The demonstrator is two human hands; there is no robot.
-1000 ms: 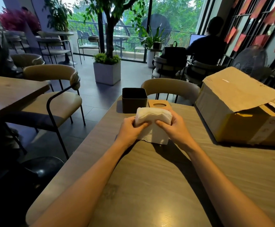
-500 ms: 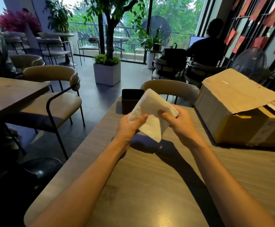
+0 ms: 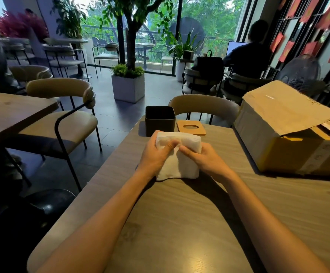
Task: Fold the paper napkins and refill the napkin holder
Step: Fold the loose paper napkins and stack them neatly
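Observation:
A white stack of paper napkins (image 3: 179,166) stands on the wooden table (image 3: 179,223), its top edge bent over. My left hand (image 3: 156,154) grips its left side, thumb pressed into the top. My right hand (image 3: 205,160) grips the right side, thumb at the middle. Just beyond the napkins stands the dark square napkin holder (image 3: 159,120), open at the top with nothing visible inside. Its wooden lid (image 3: 191,127) with a round hole lies flat to the right of the holder.
A large cardboard box (image 3: 290,131) with a loose flap fills the table's right side. A beige chair (image 3: 203,107) stands at the far table edge, another chair (image 3: 61,119) and table to the left. A person sits at the back right.
The napkins were lifted and tilted in the air half a second ago; now they are back down on the table, held upright between both hands.

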